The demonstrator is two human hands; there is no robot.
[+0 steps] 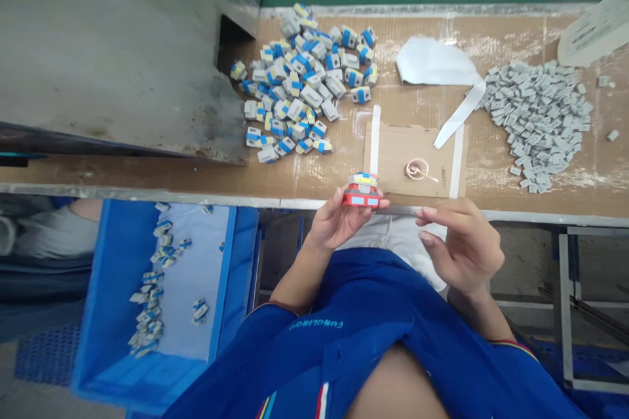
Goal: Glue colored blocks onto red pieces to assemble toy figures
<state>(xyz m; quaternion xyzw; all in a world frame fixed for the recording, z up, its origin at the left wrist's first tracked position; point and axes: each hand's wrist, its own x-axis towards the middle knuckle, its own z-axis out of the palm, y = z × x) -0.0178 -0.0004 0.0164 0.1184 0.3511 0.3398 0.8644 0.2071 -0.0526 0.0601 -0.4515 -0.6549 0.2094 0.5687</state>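
Observation:
My left hand [339, 219] holds a small red toy vehicle part [361, 196] with pale blue windows and a grey, yellow and blue piece on top, above the table's front edge. To its right, my right hand [462, 242] hangs in the air with fingers bent and apart, and nothing shows between them. Just beyond the hands, a small round cup [411, 164] with a cotton swab [426, 175] in it stands on a cardboard sheet [393, 144] taped at both sides.
A heap of grey, blue and yellow pieces [299, 78] lies at the back left beside a metal box [122, 46]. Small grey parts [540, 118] are piled at right, near white cloth [432, 62]. A blue bin [223, 294] holding similar pieces stands below left, near another person's arm [86, 209].

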